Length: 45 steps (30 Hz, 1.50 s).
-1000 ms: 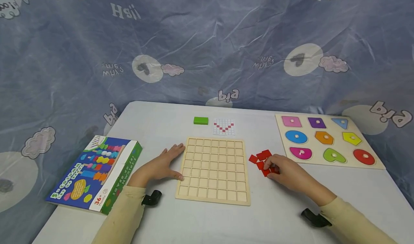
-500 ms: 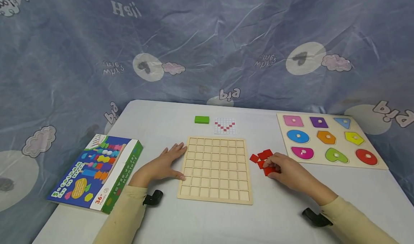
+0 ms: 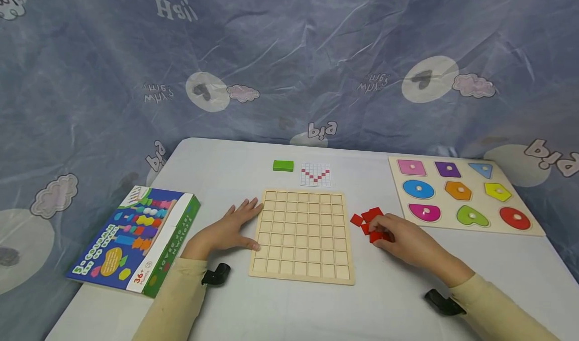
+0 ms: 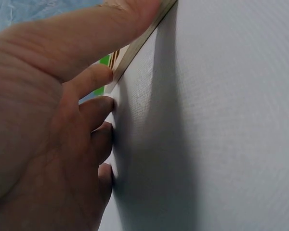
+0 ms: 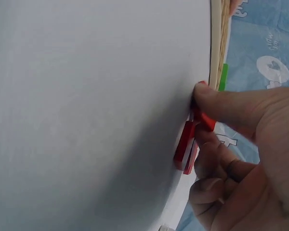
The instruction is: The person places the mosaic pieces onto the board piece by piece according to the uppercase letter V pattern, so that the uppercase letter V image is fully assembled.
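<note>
A pale wooden grid board [image 3: 300,240] lies at the middle of the table. My left hand [image 3: 224,232] rests beside it with fingers spread, fingertips and thumb right at its left edge; in the left wrist view the thumb [image 4: 101,33] overlaps that edge. To the board's right lies a small group of red square tiles [image 3: 372,214]. Over them my right hand [image 3: 402,238] is bent down, and in the right wrist view its thumb and index finger pinch a red tile [image 5: 205,119]. Another red tile [image 5: 185,147] stands out just below the fingertips. The hand covers part of the group.
Behind the board lie a green block [image 3: 283,166] and a small card [image 3: 315,175] with a red V of squares. A shape puzzle board [image 3: 438,204] sits at the back right. At the left lies a toy box [image 3: 131,240]. A patterned cloth [image 3: 289,60] hangs behind the table.
My right fingers have drawn in around the near red tiles, and one has shifted slightly toward the thumb. My left hand stays at the board's edge. The head view has shifted a little.
</note>
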Tool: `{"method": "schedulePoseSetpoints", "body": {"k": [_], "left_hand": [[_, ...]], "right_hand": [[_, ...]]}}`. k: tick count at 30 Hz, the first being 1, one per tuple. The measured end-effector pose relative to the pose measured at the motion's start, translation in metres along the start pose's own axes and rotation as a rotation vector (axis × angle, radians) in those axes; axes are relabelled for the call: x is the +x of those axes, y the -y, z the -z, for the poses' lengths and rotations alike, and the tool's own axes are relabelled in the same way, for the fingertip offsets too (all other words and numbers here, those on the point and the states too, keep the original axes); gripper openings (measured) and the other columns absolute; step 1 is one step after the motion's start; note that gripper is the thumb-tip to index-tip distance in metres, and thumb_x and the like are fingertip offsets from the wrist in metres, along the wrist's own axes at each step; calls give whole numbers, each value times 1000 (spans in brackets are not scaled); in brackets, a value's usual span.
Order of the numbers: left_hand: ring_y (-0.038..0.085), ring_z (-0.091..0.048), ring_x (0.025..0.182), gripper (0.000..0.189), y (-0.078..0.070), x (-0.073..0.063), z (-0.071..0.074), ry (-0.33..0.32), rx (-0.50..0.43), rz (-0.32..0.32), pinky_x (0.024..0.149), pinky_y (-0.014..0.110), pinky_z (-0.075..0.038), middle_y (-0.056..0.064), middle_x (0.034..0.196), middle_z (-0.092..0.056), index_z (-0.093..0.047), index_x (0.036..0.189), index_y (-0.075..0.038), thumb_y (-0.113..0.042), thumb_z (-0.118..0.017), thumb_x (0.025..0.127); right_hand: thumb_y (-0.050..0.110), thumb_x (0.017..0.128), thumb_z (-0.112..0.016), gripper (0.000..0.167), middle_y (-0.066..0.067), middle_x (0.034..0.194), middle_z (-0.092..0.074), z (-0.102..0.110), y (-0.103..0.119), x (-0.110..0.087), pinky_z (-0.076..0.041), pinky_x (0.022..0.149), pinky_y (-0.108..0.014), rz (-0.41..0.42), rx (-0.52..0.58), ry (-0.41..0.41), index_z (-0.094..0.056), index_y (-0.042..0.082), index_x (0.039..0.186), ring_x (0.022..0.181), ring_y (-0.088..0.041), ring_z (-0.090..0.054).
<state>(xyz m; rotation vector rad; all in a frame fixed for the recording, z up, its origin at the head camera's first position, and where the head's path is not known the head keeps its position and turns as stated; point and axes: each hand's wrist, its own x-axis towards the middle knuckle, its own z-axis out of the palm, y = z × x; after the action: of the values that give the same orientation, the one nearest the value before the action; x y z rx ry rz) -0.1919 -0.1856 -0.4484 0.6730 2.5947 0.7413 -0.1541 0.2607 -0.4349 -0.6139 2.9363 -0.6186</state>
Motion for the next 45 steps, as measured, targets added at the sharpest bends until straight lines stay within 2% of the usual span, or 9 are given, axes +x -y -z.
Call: {"method": "schedulePoseSetpoints", "body": {"k": [5,16,26,33,40,45], "left_hand": [[36,-2,156,110,-1,0,0,-1,-10,8,125,55,1,15,169,-10,-24,163,-10,-42,-87,77],[37,-2,156,111,-2,1,1,0,-9,4,125,55,1,15,169,-10,-23,163,-10,-43,-86,77],[37,-2,156,111,-2,1,1,2,-8,8,125,56,1,16,169,-11,-24,162,-9,-42,-87,77],[37,-2,156,111,-2,1,1,3,-5,6,125,56,1,15,169,-11,-24,163,-10,-43,-86,77],[37,-2,156,111,-3,1,1,3,-19,14,125,56,1,15,169,-11,-25,162,-9,-41,-87,77],[37,-2,156,111,-3,0,1,1,-22,17,125,56,1,16,169,-12,-25,162,-9,-41,-88,76]], "right_hand": [[18,80,-88,34,9,91,-60,-1,-2,0,-57,73,-30,14,-41,-4,-66,23,106,83,-11,-57],[19,83,-85,31,15,78,-54,-3,-3,1,-50,64,-23,35,-9,1,-66,25,108,74,-8,-52],[13,89,-80,31,15,85,-58,-3,5,-1,-55,72,-25,41,47,-9,-69,24,116,80,-9,-54],[13,88,-80,30,14,79,-54,-6,12,1,-49,63,-22,44,84,-67,-69,24,113,73,-9,-52],[7,90,-77,30,12,83,-56,-9,22,6,-49,64,-22,66,173,-116,-69,26,112,76,-9,-53],[6,90,-77,32,13,95,-64,-12,31,9,-53,70,-23,89,198,-134,-71,24,116,81,-8,-56]]}}
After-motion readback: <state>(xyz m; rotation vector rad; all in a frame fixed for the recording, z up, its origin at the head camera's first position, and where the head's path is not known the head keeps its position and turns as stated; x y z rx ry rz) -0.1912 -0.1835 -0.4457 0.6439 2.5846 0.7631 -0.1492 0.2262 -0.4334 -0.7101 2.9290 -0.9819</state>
